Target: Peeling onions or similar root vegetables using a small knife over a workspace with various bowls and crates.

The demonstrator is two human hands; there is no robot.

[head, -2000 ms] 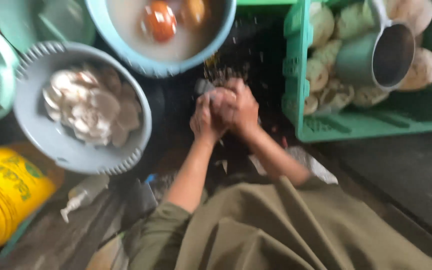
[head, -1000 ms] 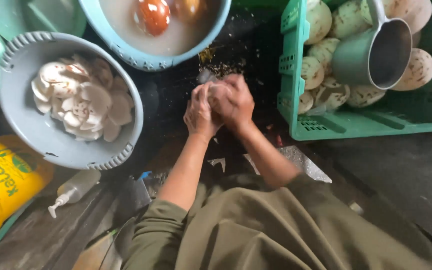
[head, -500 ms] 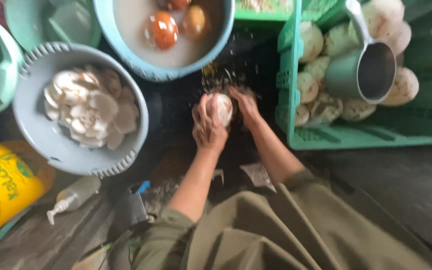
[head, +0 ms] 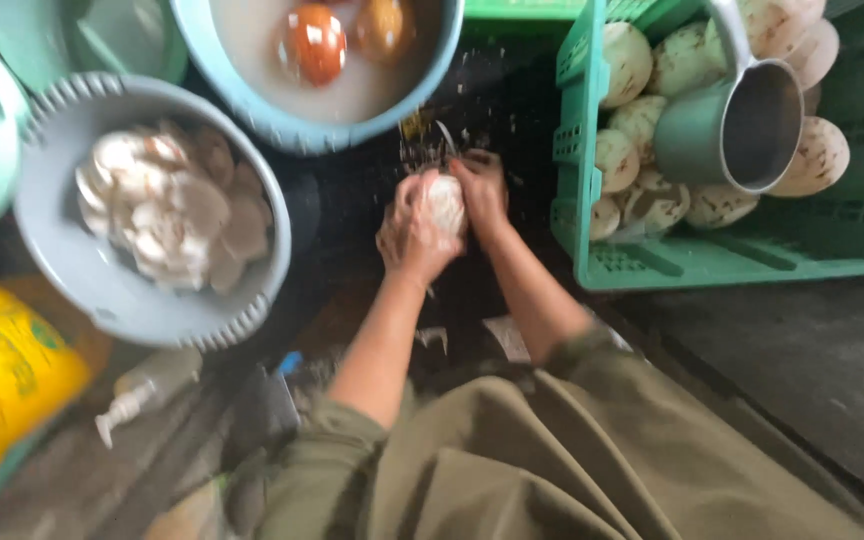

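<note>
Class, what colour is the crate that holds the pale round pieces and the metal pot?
Green. The crate shows best in the head view, to the right of the hands.

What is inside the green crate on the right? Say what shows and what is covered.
The green crate holds pale round peeled pieces, some dark-flecked. A metal handled pot lies on top of them, covering several; the crate's floor beneath the pile cannot be seen.

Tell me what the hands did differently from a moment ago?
Earlier both hands were cupped tight over the pale round piece, hiding it. Now the right hand has opened off to the side, so the piece shows, cradled in the left hand. The grey basket, blue bowl and green crate stayed put.
</note>
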